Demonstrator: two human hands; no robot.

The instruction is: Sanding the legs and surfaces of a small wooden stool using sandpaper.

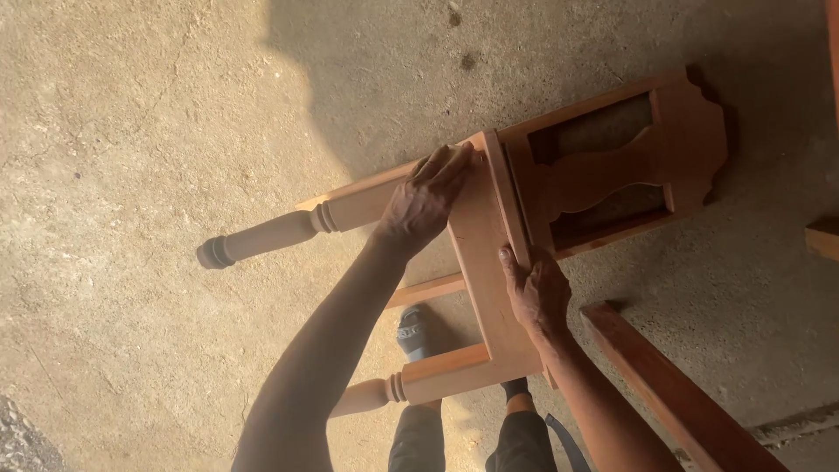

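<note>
A brown wooden chair [489, 253] lies tipped over on the concrete floor, its turned front legs pointing left and its carved backrest [647, 157] at the upper right. My left hand [428, 197] presses flat on the chair's frame near the top of the upper leg, with something pale, possibly sandpaper, under the fingers. My right hand [535, 293] rests on the edge of the seat frame, fingers curled over the rail. My feet and dark trousers show below the chair.
A long reddish wooden beam [673, 393] runs diagonally at the lower right. Another wooden piece [823, 238] pokes in at the right edge. Sunlit concrete floor [131, 157] spreads to the left, shadow covers the top centre.
</note>
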